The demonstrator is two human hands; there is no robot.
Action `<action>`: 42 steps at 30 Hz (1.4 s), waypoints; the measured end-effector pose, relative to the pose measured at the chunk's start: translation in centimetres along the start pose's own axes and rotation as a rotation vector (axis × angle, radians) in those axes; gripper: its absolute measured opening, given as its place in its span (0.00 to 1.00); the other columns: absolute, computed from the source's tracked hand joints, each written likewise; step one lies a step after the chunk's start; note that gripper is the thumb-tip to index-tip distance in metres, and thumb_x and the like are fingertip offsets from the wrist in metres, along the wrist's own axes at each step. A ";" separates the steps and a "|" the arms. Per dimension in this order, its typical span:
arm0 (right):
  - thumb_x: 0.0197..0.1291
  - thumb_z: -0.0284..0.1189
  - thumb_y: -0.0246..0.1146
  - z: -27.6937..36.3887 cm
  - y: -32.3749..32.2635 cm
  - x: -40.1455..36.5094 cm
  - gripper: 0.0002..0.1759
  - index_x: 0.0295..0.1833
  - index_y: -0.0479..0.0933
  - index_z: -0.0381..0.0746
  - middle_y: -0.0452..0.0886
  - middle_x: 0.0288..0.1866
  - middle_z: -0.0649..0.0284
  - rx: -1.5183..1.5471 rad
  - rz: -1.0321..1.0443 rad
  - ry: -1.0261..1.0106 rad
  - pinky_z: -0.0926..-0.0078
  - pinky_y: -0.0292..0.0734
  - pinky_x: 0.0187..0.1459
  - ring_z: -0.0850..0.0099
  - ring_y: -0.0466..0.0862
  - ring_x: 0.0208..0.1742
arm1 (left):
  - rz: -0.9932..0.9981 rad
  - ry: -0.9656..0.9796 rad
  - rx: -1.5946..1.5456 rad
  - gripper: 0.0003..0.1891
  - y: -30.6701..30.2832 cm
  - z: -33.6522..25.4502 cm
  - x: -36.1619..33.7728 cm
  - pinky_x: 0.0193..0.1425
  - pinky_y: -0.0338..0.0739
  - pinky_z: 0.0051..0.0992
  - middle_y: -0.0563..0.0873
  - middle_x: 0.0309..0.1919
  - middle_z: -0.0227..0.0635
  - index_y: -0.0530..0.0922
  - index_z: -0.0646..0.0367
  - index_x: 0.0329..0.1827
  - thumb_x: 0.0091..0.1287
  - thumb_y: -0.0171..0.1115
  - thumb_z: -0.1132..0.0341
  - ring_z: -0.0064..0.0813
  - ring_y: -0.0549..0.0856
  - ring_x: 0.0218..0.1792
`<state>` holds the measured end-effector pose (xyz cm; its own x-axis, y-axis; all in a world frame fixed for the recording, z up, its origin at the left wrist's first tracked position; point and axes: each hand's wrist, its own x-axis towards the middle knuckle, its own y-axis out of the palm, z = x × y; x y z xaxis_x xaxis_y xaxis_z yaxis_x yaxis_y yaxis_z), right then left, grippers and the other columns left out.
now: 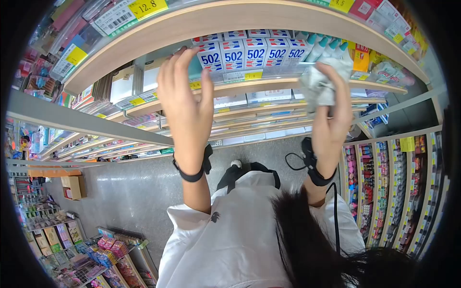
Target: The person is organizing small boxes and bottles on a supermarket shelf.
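My left hand (185, 91) is raised at the shelf with its fingers apart, just left of a row of white boxes (255, 54) marked 502. Behind its fingertips is a teal item (195, 67), partly hidden. In my right hand (334, 103) is a crumpled pale cloth (319, 85), held between thumb and fingers in front of the shelf edge. White bottles with teal caps (330, 48) stand behind the cloth, right of the boxes. Each wrist wears a black strap.
A wooden shelf edge (240, 15) arches above the boxes, and more shelves (230, 115) lie below. Racks of small goods (384, 187) stand at the right. A display with pink packs (113, 247) is at the lower left, and a cardboard box (72, 187) rests on the floor.
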<state>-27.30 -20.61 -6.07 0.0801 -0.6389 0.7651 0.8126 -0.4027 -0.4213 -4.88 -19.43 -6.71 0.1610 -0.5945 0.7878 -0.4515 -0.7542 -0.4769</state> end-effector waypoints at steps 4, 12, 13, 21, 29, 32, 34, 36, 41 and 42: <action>0.46 0.18 0.55 3.6 4.0 1.1 0.26 0.55 0.74 0.45 0.70 0.60 0.55 0.142 0.173 0.010 0.66 0.78 0.41 0.57 0.81 0.45 | 0.044 -0.077 -0.096 0.26 3.6 2.0 -0.3 0.61 0.63 0.37 0.78 0.53 0.48 0.66 0.64 0.63 0.63 0.62 0.68 0.43 0.75 0.57; 0.50 0.18 0.56 1.8 5.6 0.4 0.24 0.55 0.75 0.43 0.69 0.58 0.54 0.069 0.083 0.056 0.67 0.77 0.39 0.60 0.81 0.40 | 0.045 -0.122 -0.254 0.29 4.1 3.0 -1.1 0.61 0.65 0.35 0.75 0.59 0.46 0.66 0.62 0.65 0.61 0.65 0.68 0.39 0.76 0.57; 0.50 0.18 0.56 1.6 5.2 0.2 0.24 0.55 0.75 0.43 0.69 0.58 0.54 0.063 0.081 0.053 0.67 0.77 0.39 0.60 0.81 0.40 | 0.053 -0.141 -0.263 0.29 4.0 2.9 -1.0 0.60 0.70 0.34 0.75 0.60 0.48 0.66 0.63 0.64 0.60 0.65 0.72 0.39 0.77 0.57; 0.50 0.15 0.54 -0.5 2.7 -1.4 0.22 0.53 0.76 0.39 0.66 0.55 0.54 0.146 0.076 0.158 0.71 0.74 0.44 0.64 0.77 0.45 | -0.221 -0.166 -0.635 0.25 3.0 3.1 -3.4 0.61 0.72 0.31 0.76 0.56 0.48 0.68 0.60 0.61 0.60 0.61 0.82 0.36 0.78 0.56; 0.50 0.13 0.52 -0.6 1.6 -2.1 0.27 0.57 0.72 0.39 0.66 0.54 0.53 0.140 0.069 0.189 0.70 0.70 0.52 0.60 0.75 0.50 | -0.170 -0.011 -0.802 0.25 -1.2 0.0 -7.3 0.53 0.78 0.41 0.76 0.46 0.42 0.64 0.58 0.62 0.63 0.62 0.66 0.47 0.81 0.51; 0.49 0.13 0.51 -0.5 1.8 -2.6 0.27 0.58 0.72 0.39 0.66 0.54 0.53 0.233 0.158 0.234 0.69 0.70 0.53 0.59 0.75 0.52 | -0.072 -0.219 -0.796 0.26 0.2 0.1 -9.0 0.54 0.76 0.36 0.76 0.49 0.41 0.63 0.60 0.65 0.66 0.59 0.64 0.40 0.80 0.50; 0.49 0.13 0.51 0.0 2.1 -2.8 0.27 0.57 0.72 0.39 0.66 0.54 0.52 0.291 0.201 0.233 0.69 0.70 0.54 0.58 0.75 0.52 | -0.004 -0.435 -0.829 0.28 1.0 -0.5 -9.0 0.57 0.73 0.33 0.74 0.54 0.41 0.60 0.63 0.67 0.66 0.58 0.67 0.30 0.78 0.51; 0.53 0.17 0.55 0.9 2.4 -3.1 0.22 0.56 0.72 0.38 0.67 0.53 0.52 0.373 0.295 0.227 0.68 0.70 0.53 0.56 0.75 0.53 | 0.089 -0.467 -0.884 0.28 1.2 -0.7 -8.5 0.57 0.73 0.32 0.73 0.56 0.41 0.61 0.63 0.68 0.66 0.58 0.68 0.30 0.78 0.52; 0.60 0.31 0.63 2.1 3.9 -3.9 0.20 0.55 0.72 0.34 0.70 0.51 0.54 0.501 0.449 0.236 0.70 0.71 0.51 0.59 0.77 0.51 | 0.350 -0.297 -0.828 0.30 0.5 -0.9 -7.6 0.52 0.76 0.26 0.68 0.62 0.41 0.61 0.65 0.68 0.61 0.55 0.82 0.29 0.79 0.51; 0.59 0.31 0.64 1.7 4.1 -4.3 0.20 0.54 0.72 0.33 0.72 0.49 0.54 0.530 0.464 0.235 0.71 0.71 0.51 0.60 0.77 0.50 | 0.400 -0.382 -0.895 0.30 0.2 -0.9 -7.6 0.51 0.77 0.23 0.68 0.62 0.42 0.63 0.65 0.67 0.58 0.55 0.85 0.29 0.80 0.51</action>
<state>-23.31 -18.47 -10.27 0.4053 -0.8140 0.4160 0.8997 0.2747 -0.3391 -6.98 -14.81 -12.39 0.0524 -0.9205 0.3872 -0.9914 -0.0944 -0.0903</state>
